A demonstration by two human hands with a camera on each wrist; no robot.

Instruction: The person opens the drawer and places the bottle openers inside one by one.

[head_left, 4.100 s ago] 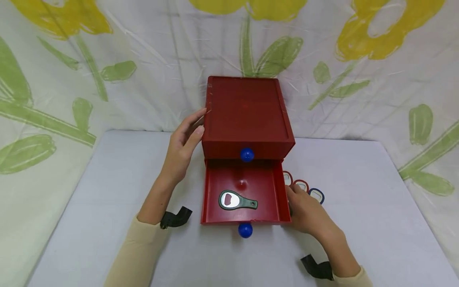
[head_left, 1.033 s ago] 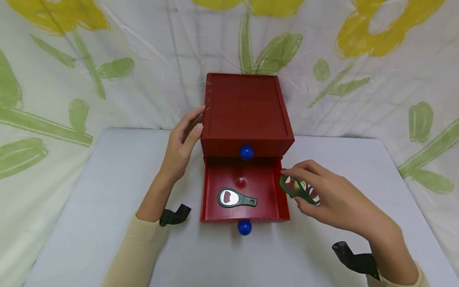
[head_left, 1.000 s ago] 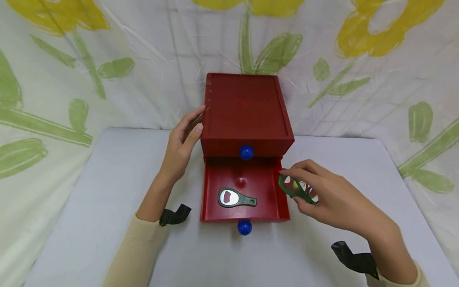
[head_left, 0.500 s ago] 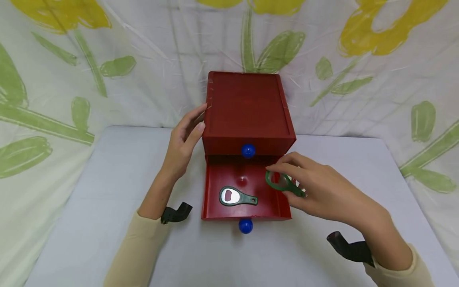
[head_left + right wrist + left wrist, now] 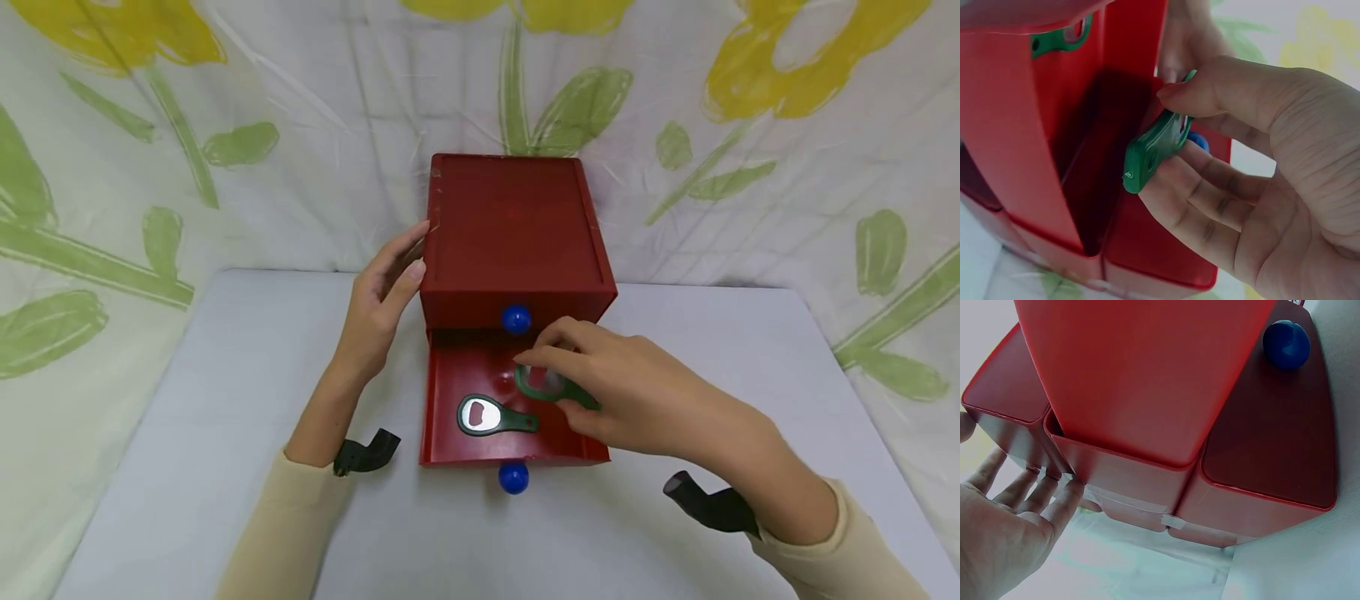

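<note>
A red drawer cabinet [image 5: 517,225] stands at the back of the table, its middle drawer [image 5: 448,375] pulled out. My left hand [image 5: 375,308] rests its fingertips against the cabinet's left side, and the left wrist view shows those fingers [image 5: 1041,497] extended. Over the right part of the drawer, my right hand [image 5: 637,387] pinches a green bottle opener [image 5: 1157,147] by its edges between thumb and fingers. A second green bottle opener [image 5: 482,415] lies flat on the drawer floor, handle pointing right. The held one hangs above the drawer, tilted in the right wrist view.
Blue round knobs are on the upper drawer [image 5: 516,319] and the pulled-out drawer [image 5: 513,478]. A white-covered table [image 5: 247,375] lies around the cabinet. A flower-patterned cloth [image 5: 315,167] hangs behind. The spot right of the drawer is partly covered by my right hand.
My right hand lifted the green bottle opener from beside the drawer and carried it left, over the drawer. It now hides the red and blue-rimmed items on the table. My left hand stayed put.
</note>
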